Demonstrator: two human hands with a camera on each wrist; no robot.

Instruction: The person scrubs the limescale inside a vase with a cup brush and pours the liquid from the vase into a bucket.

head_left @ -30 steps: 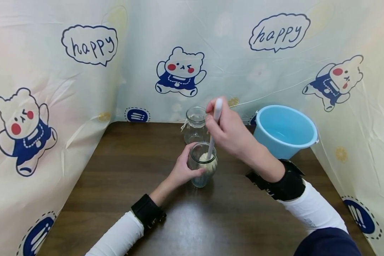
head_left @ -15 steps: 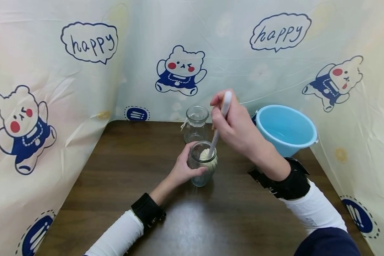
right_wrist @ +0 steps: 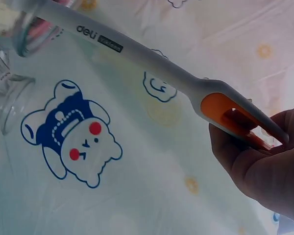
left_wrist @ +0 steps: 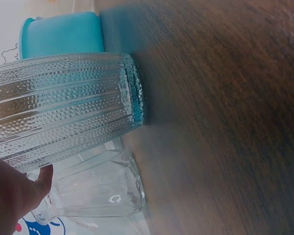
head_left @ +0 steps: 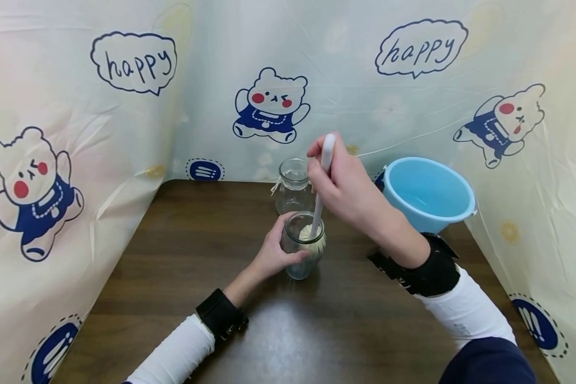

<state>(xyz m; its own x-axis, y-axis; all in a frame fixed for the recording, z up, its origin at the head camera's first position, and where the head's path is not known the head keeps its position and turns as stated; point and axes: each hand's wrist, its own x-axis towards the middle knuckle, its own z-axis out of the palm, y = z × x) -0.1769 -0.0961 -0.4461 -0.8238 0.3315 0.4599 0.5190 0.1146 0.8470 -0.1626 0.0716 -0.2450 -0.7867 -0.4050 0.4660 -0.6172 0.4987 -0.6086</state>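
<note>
My left hand (head_left: 274, 252) grips a tall ribbed glass jar (head_left: 297, 270), thumb on the near side. Dimpled bands show on the jar's wall in the left wrist view, and its base appears to rest on the table. In my right hand (head_left: 350, 189) is the grey-white handle of a cup brush (head_left: 318, 210), pinched near its top end. Orange lines the handle's slot (right_wrist: 228, 112) in the right wrist view. The cream-coloured brush head (head_left: 310, 234) sits inside the jar, in its upper half. The handle leans slightly right out of the jar's mouth.
Just behind the jar stands a second clear glass jar (head_left: 292, 200) with twine at its neck. A light blue bucket (head_left: 408, 213) is at the back right of the dark wooden table (head_left: 187, 240). Printed cloth (head_left: 341, 96) hangs around the table's back and sides.
My right hand swings the brush handle to the right, then back left to a steeper angle. The left hand and the jar stay nearly in place.
</note>
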